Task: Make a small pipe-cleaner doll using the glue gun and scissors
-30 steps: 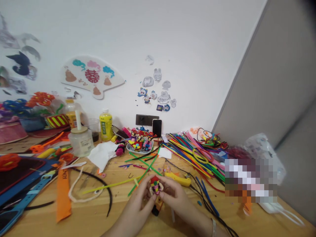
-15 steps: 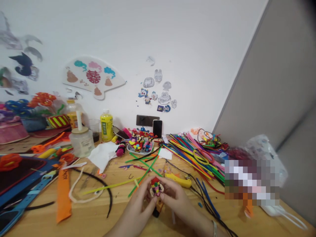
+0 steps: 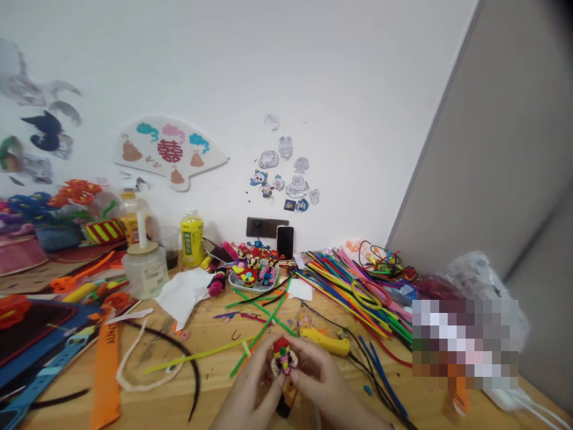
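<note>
Both hands hold one small colourful figure (image 3: 283,358) low over the wooden table (image 3: 210,382): left hand (image 3: 250,391) and right hand (image 3: 324,382) pinch its sides with narrow fingers. Better to grip softly, so its fuzzy parts stay unbent.

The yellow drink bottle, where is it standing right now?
In the head view, the yellow drink bottle stands upright at the back of the wooden table, left of centre by the wall, between a clear cup and the black wall socket.
</note>
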Demonstrator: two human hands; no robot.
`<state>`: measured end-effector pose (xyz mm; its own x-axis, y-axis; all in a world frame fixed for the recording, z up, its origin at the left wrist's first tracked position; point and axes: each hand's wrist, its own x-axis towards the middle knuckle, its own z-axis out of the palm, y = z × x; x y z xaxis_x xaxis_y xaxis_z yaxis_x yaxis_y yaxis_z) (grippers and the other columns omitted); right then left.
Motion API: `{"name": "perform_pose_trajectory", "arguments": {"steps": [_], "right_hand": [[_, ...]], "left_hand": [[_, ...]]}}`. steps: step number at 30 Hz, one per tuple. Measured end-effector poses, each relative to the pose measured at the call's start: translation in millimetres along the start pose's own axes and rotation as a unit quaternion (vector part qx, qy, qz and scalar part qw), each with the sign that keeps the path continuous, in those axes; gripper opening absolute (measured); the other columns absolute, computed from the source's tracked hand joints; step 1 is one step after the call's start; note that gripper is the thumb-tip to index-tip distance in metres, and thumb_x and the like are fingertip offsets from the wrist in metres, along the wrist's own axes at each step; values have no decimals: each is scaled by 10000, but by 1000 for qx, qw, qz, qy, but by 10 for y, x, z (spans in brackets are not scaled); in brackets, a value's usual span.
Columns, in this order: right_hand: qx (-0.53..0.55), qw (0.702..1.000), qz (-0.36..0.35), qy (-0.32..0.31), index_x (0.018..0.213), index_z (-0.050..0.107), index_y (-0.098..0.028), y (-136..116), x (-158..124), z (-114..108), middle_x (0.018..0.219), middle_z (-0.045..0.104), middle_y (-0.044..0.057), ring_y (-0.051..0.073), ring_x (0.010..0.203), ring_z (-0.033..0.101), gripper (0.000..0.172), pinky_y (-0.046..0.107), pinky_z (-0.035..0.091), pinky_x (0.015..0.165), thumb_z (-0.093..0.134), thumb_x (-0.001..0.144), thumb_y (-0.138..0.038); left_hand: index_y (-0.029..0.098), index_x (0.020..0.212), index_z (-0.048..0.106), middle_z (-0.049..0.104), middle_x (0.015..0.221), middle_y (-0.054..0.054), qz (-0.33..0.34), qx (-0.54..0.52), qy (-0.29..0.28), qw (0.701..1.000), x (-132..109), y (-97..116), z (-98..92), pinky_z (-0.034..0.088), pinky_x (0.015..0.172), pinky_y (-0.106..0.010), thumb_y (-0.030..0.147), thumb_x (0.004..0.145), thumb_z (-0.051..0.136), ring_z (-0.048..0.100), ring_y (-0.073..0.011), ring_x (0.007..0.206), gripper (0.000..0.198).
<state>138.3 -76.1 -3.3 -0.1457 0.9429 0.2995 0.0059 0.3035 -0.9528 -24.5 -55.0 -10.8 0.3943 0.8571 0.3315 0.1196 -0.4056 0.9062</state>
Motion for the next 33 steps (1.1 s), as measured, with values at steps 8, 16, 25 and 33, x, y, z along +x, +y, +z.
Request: {"name": "perform_pose_trajectory", "arguments": {"steps": [8,16,25,33], "right_hand": [[-10,1000,-5,4,1156,581,-237,-25,6,5,1126,603,90,260,1015,563,458,402,427,885,637,728,-389],[-35,999,8,-2,1179,561,-236,-45,0,-1,1105,611,84,252,978,567,457,395,441,857,625,740,-345],[-17,1000,11,-5,1180,559,-219,-77,-1,11,1044,611,84,240,937,582,483,382,448,844,629,734,-389],[-8,1000,14,-12,1185,553,-215,-83,-10,16,1080,596,97,251,962,578,446,395,450,844,619,753,-308]], "left_hand": [[235,1239,432,508,1306,-98,5,4,-13,1000,-12,-11,-1,363,1001,-403,268,829,493,483,-252,1176,416],[260,1262,388,472,1329,-91,4,22,-22,1000,1,-42,9,357,1002,-412,281,856,448,467,-249,1188,411],[218,1265,372,456,1338,-127,-10,34,-28,999,-7,-36,7,339,1009,-444,277,850,446,430,-264,1215,426],[194,1246,375,504,1272,-144,-6,34,-21,999,4,31,15,371,982,-443,255,837,448,491,-256,1154,420]]}}
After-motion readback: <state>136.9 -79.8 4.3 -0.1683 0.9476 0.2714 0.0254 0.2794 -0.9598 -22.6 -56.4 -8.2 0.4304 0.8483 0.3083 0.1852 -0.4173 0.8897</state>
